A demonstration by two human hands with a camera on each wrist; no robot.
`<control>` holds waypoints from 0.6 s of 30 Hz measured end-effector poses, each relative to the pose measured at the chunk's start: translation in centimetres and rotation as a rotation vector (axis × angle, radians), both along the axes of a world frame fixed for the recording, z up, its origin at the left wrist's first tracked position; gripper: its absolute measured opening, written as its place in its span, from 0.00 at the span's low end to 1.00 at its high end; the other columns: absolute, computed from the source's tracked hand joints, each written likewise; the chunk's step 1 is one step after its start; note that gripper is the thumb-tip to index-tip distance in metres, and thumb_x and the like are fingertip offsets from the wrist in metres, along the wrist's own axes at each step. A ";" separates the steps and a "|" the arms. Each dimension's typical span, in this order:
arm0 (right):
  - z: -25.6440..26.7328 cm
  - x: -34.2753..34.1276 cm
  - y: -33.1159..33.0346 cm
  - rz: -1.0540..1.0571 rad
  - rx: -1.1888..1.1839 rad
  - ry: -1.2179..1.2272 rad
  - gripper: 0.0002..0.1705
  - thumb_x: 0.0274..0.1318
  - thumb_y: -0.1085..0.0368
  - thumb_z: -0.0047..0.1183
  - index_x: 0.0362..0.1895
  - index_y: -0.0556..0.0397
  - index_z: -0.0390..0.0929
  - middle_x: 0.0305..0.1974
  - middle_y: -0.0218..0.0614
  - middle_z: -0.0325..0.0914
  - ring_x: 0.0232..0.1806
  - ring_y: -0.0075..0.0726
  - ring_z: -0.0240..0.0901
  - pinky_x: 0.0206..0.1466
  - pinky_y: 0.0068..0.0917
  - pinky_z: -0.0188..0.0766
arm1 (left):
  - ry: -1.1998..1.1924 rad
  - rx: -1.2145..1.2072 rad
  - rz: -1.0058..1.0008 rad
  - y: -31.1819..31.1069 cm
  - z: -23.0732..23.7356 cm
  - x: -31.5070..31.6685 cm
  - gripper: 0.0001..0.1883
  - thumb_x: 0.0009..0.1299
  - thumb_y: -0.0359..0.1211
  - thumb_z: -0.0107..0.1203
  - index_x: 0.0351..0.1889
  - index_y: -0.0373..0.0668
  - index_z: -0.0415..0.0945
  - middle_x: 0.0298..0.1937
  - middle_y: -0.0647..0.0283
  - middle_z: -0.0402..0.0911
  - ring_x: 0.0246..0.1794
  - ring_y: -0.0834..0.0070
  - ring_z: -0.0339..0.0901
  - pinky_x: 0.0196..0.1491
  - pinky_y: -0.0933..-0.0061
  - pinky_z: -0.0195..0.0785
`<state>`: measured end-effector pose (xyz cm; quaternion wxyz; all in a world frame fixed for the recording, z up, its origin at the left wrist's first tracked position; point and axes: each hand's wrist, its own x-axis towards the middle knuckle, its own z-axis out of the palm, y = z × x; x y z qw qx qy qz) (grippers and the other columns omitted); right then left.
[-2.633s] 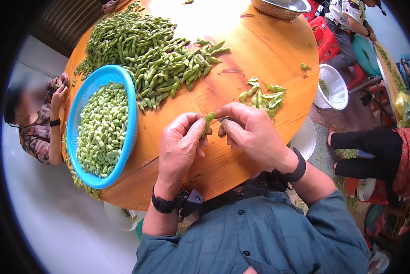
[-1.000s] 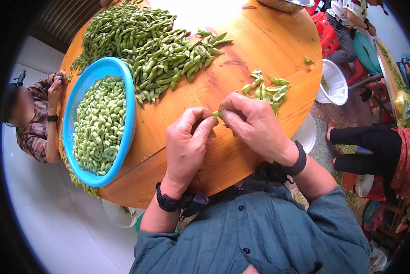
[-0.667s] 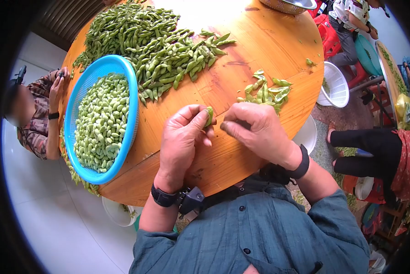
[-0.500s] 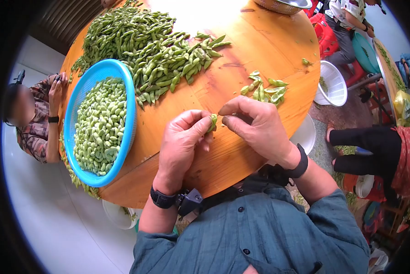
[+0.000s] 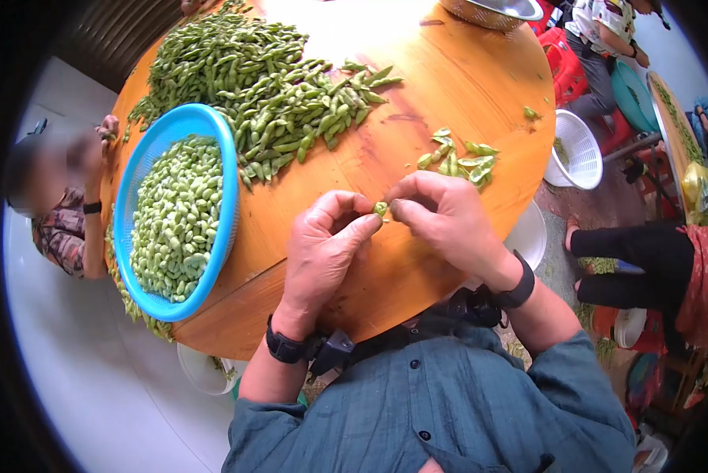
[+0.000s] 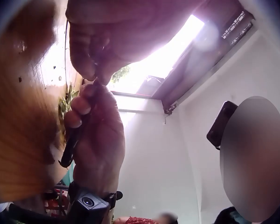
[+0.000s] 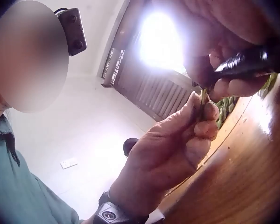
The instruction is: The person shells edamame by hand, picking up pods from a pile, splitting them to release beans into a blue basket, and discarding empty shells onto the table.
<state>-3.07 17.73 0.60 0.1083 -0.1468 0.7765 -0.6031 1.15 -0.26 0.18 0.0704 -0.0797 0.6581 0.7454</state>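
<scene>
In the head view, my left hand [image 5: 320,254] pinches a small green pod [image 5: 381,209] between thumb and index finger, above the table's near side. My right hand [image 5: 455,225] meets it from the right, thumb and index fingertips beside the pod. Both wrist views show a dark slender object [image 6: 73,143] gripped under the curled fingers of the right hand [image 6: 102,135]; in the right wrist view the object [image 7: 245,60] points towards the pod [image 7: 203,99]. Left of my hands stands a blue basket [image 5: 229,169] of shelled beans [image 5: 176,221].
A large heap of pods [image 5: 227,67] covers the round table's [image 5: 464,75] far left. Emptied-looking pods [image 5: 456,162] lie beyond my right hand. A metal colander [image 5: 488,14] stands at the far edge. Another person's forearm [image 5: 92,236] is at the left; a white basket [image 5: 579,150] is beyond the right edge.
Since half a second ago, my left hand has moved slightly right with the pod, and the fingertips of both hands are closer together. The person at the left has raised a hand towards the head.
</scene>
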 end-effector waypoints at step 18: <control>0.8 0.7 0.1 0.012 -0.141 0.534 0.12 0.52 0.81 0.52 0.41 0.59 0.77 0.31 0.44 0.78 0.31 0.45 0.76 0.37 0.34 0.74 | 0.427 -1.190 0.252 -3.9 -2.0 -6.9 0.08 0.64 0.29 0.60 0.40 0.38 0.75 0.38 0.53 0.77 0.37 0.53 0.77 0.40 0.57 0.71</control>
